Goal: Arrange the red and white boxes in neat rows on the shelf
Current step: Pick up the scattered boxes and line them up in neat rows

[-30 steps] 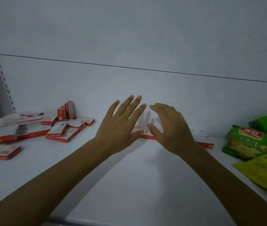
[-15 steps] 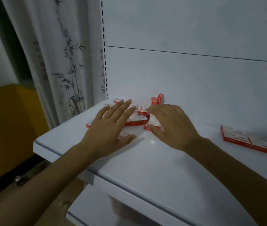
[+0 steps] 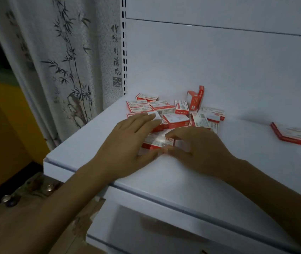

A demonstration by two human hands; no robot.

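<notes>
A loose pile of small red and white boxes [image 3: 171, 110] lies at the left end of the white shelf [image 3: 192, 182]; two of them stand on edge against the back panel. My left hand [image 3: 125, 143] lies flat on the near side of the pile, fingers straight over two boxes. My right hand [image 3: 199, 149] is beside it, index finger and thumb curled round the right end of the nearest red and white box [image 3: 156, 142]. A short row of flat boxes [image 3: 296, 134] lies further right.
A bamboo-print curtain [image 3: 63, 61] hangs left of the slotted shelf upright [image 3: 124, 43]. The shelf's left edge is close to my left hand. A lower shelf [image 3: 164, 228] and a brown cardboard box [image 3: 36, 191] sit below.
The view has swung left from the middle of the shelf to the pile. Both hands moved onto the pile; the right hand's fingers have closed on the nearest box.
</notes>
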